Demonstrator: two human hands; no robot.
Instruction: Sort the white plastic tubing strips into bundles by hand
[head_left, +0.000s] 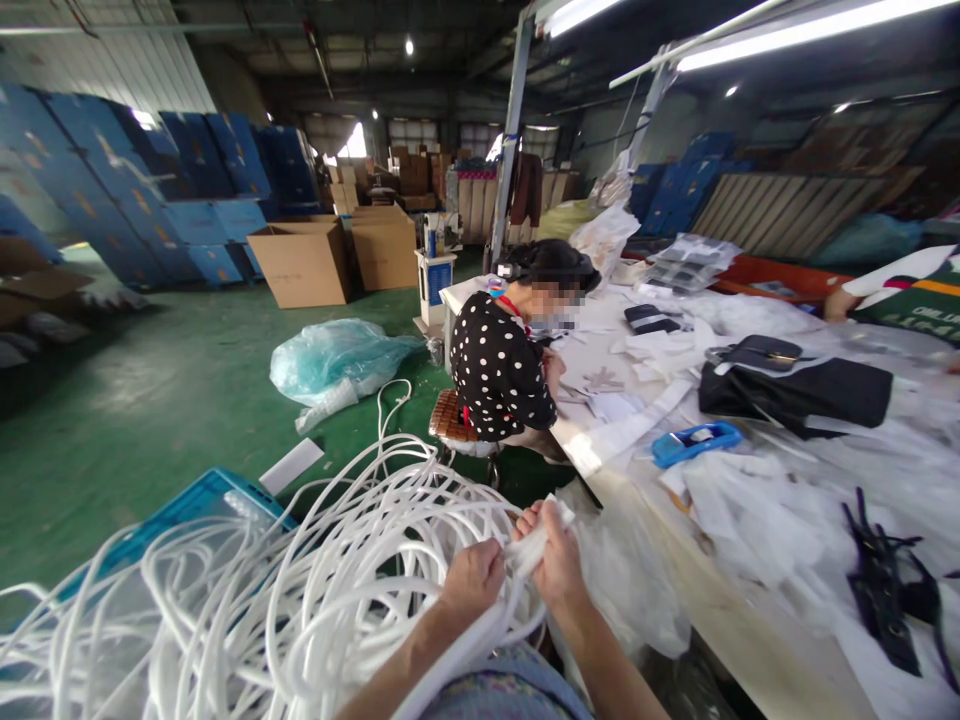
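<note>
My left hand (pixel 474 577) is closed, knuckles up, at one end of a bunched piece of white, slightly see-through wrapping (pixel 528 548). The other end sits in my right hand (pixel 559 562), pinched between thumb and fingers. Both hands are close together above my lap. A big loose heap of white tubing (pixel 360 560) lies in front of me and to the left, and one thick white length runs under my left forearm. What exactly is inside the bunched piece is hidden by my fingers.
A blue crate (pixel 217 485) stands under the tubing. A person (pixel 499 365) in a dotted top sits at the worktable (pixel 637 490), which carries white sheets, a black bag (pixel 799 390) and a blue tape dispenser (pixel 694 442). Clear plastic (pixel 630 570) hangs beside my right hand.
</note>
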